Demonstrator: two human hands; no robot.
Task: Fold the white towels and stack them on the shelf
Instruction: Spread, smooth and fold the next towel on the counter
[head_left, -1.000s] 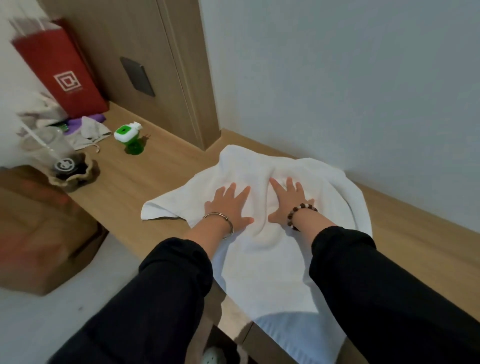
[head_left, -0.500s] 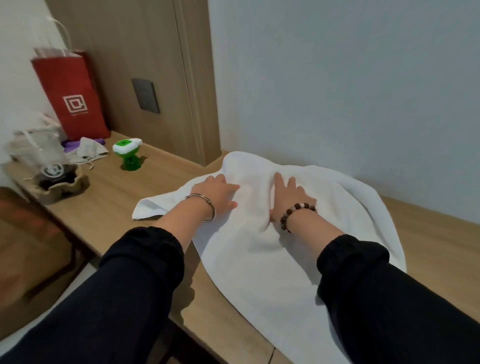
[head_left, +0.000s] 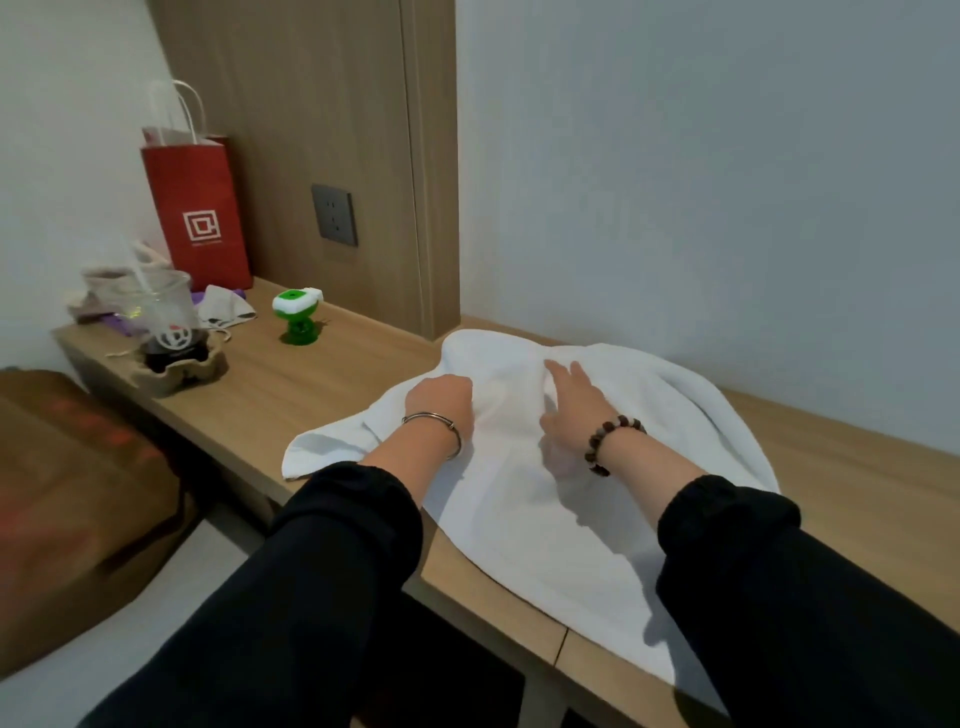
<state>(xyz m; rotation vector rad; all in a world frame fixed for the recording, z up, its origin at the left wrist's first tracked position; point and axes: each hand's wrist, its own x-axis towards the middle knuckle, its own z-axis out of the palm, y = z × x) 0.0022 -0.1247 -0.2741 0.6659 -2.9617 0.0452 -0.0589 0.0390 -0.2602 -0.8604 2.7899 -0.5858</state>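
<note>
A white towel (head_left: 524, 499) lies spread and rumpled over the wooden shelf top (head_left: 852, 478), its near edge hanging over the front. My left hand (head_left: 440, 402), with a metal bangle on the wrist, sits on the towel's left part with its fingers curled down into the cloth. My right hand (head_left: 574, 402), wearing a bead bracelet, lies on the towel's middle with straight fingers pointing toward the wall. Both arms are in black sleeves.
On the left of the shelf top stand a red paper bag (head_left: 197, 208), a plastic cup in a cardboard holder (head_left: 166, 332) and a small green and white device (head_left: 297, 314). A wall socket (head_left: 335, 215) sits on the wooden panel. A brown bag (head_left: 78, 493) lies low left.
My left hand went from lying flat to curling its fingers into the towel and shifted a little left. The right hand stayed flat on the cloth. The view tilted upward.
</note>
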